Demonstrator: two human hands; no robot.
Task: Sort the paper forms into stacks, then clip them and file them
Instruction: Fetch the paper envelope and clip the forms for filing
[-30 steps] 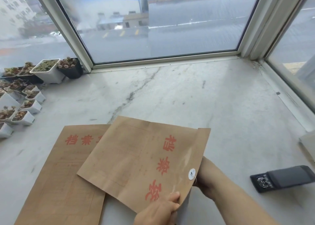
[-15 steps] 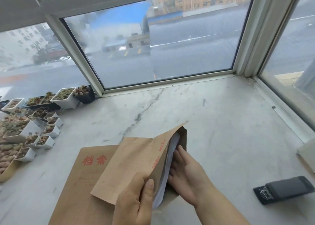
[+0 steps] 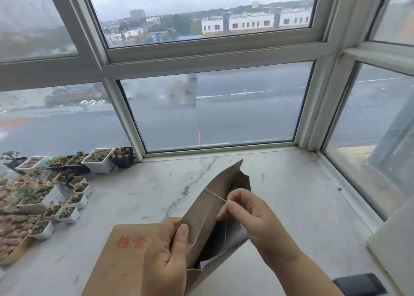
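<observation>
The right hand [image 3: 251,215] was withdrawn from the kraft file envelope [image 3: 215,208], gripped low-centre by the left hand [image 3: 168,257], and now pinches its string [image 3: 215,196], which may be torn by hard pulling.

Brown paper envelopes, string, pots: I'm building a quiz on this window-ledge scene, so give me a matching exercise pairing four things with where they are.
Things:
1. upright brown paper envelope
2. thin white string
3. flat brown envelope with red characters
4. small white plant pots

Places:
A. lying on the marble ledge
B. pinched by the right hand
C. gripped by the left hand
D. grouped at the left

Pairs: 1-C, 2-B, 3-A, 4-D
</observation>
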